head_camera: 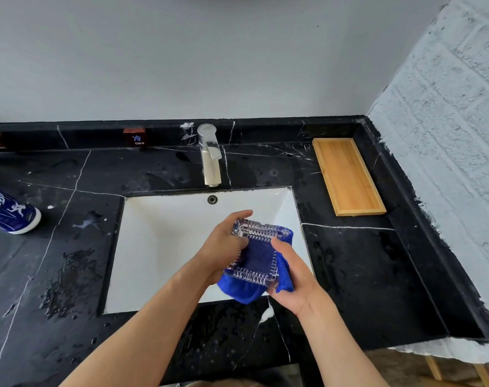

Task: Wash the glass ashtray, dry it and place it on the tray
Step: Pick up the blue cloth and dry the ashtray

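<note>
Over one white sink (pixel 159 238), your left hand (pixel 223 247) and right hand (pixel 293 275) hold one glass ashtray (pixel 256 255), with one blue cloth (pixel 244 293) wrapped beneath it and showing through its middle. The fingers of both hands are clamped on ashtray and cloth. One wooden tray (pixel 348 177) lies apart on the black worktop (pixel 363 275). One faucet (pixel 210 155). One label (pixel 134 137) reads "COLD". One blue bottle (pixel 9 210) lies at the left edge.
</note>
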